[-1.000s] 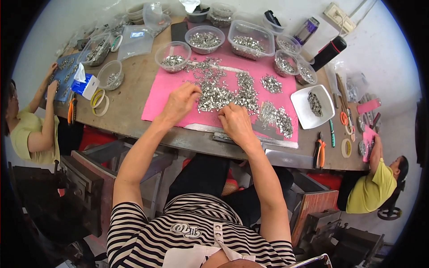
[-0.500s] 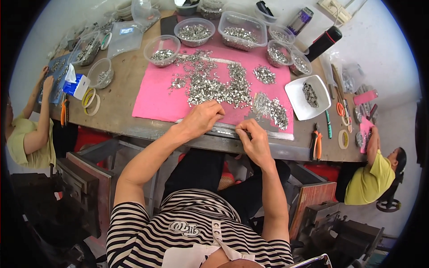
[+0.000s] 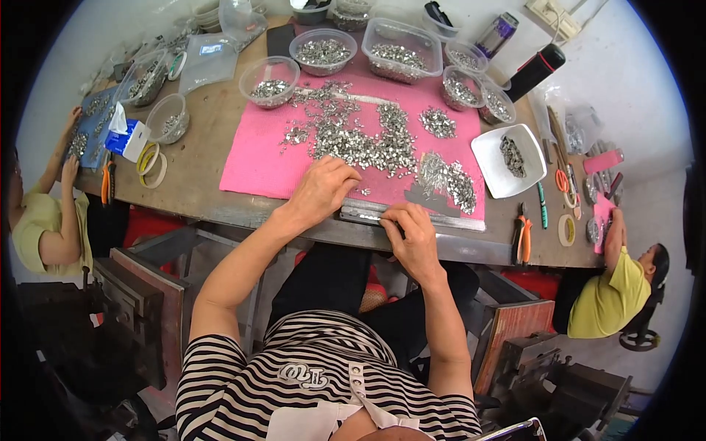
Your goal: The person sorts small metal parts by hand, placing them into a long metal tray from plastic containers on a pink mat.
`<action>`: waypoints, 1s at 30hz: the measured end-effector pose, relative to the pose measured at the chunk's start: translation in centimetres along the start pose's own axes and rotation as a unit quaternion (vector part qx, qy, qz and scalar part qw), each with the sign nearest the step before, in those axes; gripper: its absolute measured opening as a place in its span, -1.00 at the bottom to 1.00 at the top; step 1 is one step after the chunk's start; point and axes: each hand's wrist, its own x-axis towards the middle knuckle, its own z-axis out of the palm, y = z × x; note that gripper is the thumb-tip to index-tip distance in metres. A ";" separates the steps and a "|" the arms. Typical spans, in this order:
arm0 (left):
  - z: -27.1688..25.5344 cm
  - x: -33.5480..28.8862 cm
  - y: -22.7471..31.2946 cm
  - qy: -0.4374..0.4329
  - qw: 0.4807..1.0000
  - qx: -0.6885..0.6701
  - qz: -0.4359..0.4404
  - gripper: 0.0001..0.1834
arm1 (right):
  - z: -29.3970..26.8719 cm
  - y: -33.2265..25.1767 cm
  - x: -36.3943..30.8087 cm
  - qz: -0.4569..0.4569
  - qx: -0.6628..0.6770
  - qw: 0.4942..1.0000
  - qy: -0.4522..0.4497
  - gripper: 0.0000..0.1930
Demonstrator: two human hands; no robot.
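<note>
My left hand hovers at the near edge of a heap of small shiny metal pieces, fingers curled together. What lies between its fingertips, if anything, is too small to make out. My right hand is closed, thumb against fingers, at the right end of a narrow dark metal bar with a row of small bright bits along it. This bar lies along the table's front edge. Under the heap is a pink mat. Toward the mat's right side are thin silvery pieces and a grey flat sheet.
Clear tubs of metal pieces line the back. On the right are a white dish, orange-handled pliers and a black bottle. A tissue pack and tape rolls sit left. Co-workers sit at both sides.
My left hand has shifted slightly left and away from the bar, leaving more of it in sight. My right hand has moved a little left and nearer to me.
</note>
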 end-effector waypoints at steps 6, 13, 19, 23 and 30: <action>0.2 -0.1 0.8 -0.015 0.998 0.059 -0.003 -0.89 | 0.4 0.4 2.7 0.036 -0.014 0.999 -0.027 -0.92; 0.3 -0.2 0.7 -0.037 0.996 0.076 -0.003 -0.90 | 2.1 2.2 4.3 0.042 -0.047 0.996 -0.055 -0.93; 0.0 -0.2 0.8 -0.029 0.997 0.074 0.013 -0.91 | 0.5 3.1 3.2 0.079 -0.073 0.993 -0.041 -0.92; 0.3 -0.3 0.8 -0.037 0.996 0.069 0.030 -0.92 | 0.2 2.8 3.0 0.081 -0.038 0.995 -0.035 -0.90; 1.5 -1.1 4.5 -0.025 0.996 -0.080 -0.019 -0.90 | 0.4 3.0 3.2 0.030 -0.126 0.991 -0.045 -0.90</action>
